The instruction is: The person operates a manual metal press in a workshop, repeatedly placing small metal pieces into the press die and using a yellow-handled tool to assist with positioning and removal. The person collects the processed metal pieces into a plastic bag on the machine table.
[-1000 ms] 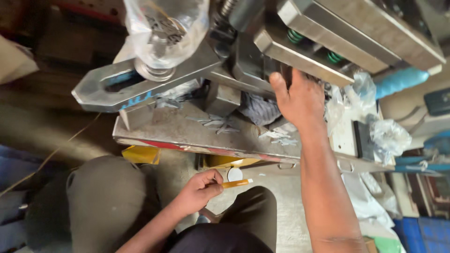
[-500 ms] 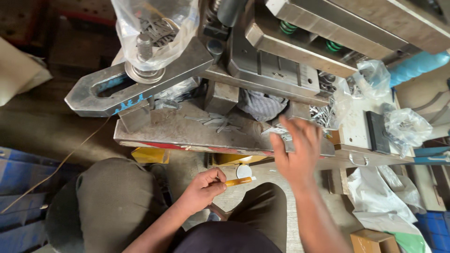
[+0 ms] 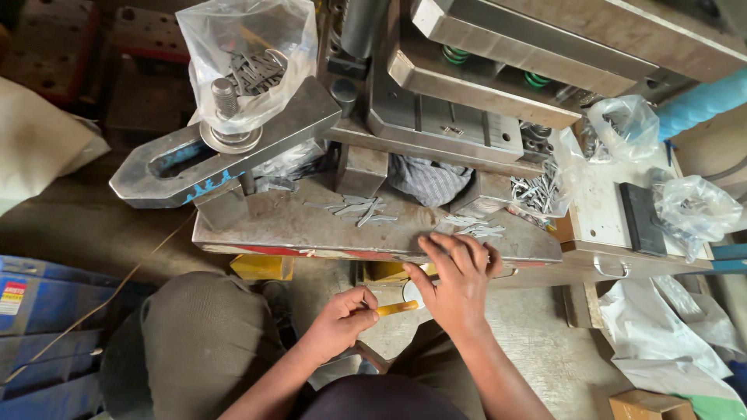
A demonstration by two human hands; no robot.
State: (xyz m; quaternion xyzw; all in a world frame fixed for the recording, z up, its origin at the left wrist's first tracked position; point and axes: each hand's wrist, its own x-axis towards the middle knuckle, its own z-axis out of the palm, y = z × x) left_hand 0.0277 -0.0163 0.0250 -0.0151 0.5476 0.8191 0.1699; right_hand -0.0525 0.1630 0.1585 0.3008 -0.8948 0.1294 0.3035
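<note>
The right hand (image 3: 459, 276) lies spread, fingers open and holding nothing, on the front edge of the steel press plate (image 3: 311, 222), just below a scatter of small flat metal pieces (image 3: 476, 228). The left hand (image 3: 340, 320), just beside it, is closed around a thin yellow stick (image 3: 397, 309). A clear plastic bag of metal parts (image 3: 249, 58) sits well above the left hand, two smaller clear bags (image 3: 696, 206) lie far off to the right, and a blue crate with a white and red label (image 3: 12, 295) stands far left.

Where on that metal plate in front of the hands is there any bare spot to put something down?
The steel plate is bare at its left front, between the clamp bar and the loose metal strips. The white shelf has a bare strip left of the black block. It is crowded near the right hand and around the bags.
</note>
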